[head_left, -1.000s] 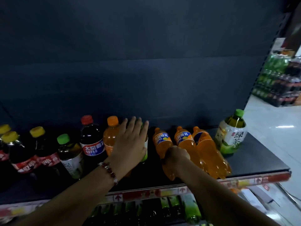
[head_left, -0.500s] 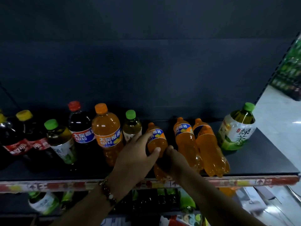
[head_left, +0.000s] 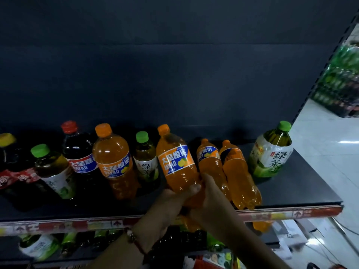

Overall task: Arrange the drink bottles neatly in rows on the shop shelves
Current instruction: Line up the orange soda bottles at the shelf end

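Both hands hold one orange soda bottle (head_left: pixel 175 162) by its lower end, lifted and tilted above the front of the black shelf (head_left: pixel 297 191). My left hand (head_left: pixel 165 206) grips it from the left and below, my right hand (head_left: pixel 211 199) from the right. Two more orange soda bottles (head_left: pixel 211 162) (head_left: pixel 238 175) lie on the shelf just to the right. Left of the held bottle stand a green tea bottle (head_left: pixel 146 160), a big orange soda bottle (head_left: pixel 114 160), a dark cola bottle (head_left: pixel 79 152) and another green tea bottle (head_left: pixel 52 169).
A large green tea bottle (head_left: pixel 272 152) stands alone near the shelf's right end. Dark bottles with yellow caps (head_left: pixel 7 152) crowd the far left. The shelf below (head_left: pixel 38 247) holds more bottles. A white aisle floor (head_left: pixel 330 162) and stacked drinks lie to the right.
The orange soda bottle has come up off the shelf and now tilts toward upright. My left hand moved from the upright bottles to grip its base beside my right hand.
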